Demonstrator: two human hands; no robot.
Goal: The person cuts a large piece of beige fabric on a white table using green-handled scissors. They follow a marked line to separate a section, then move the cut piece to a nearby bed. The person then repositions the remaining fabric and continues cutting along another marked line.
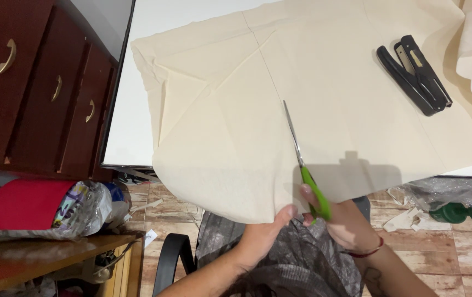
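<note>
1. The right hand (pixel 341 221) is closed around the bright green plastic handles of a pair of scissors (pixel 302 162). Their slim, grey metal blades lie nearly together and point up and away across the cloth.
2. The left hand (pixel 263 234) pinches the near edge of the cloth just beside the scissors, thumb on top, fingers tucked under the hem.
3. The cream fabric (pixel 236 121) is a thin, matte woven sheet. It lies spread over the table and droops off the near edge towards the hands. Straight fold creases cross it, and soft wrinkles gather at its left corner.
4. The white table (pixel 137 82) is smooth and flat with a dark rim.
5. A black stapler (pixel 414 74), long and hinged open, rests on the cloth at the far right, well apart from the hands.
6. A dark red wooden chest of drawers (pixel 32 88) with curved brass pulls stands to the left.
7. Crinkled clear plastic bags (pixel 90 206) lie on the wood-look tiled floor.
</note>
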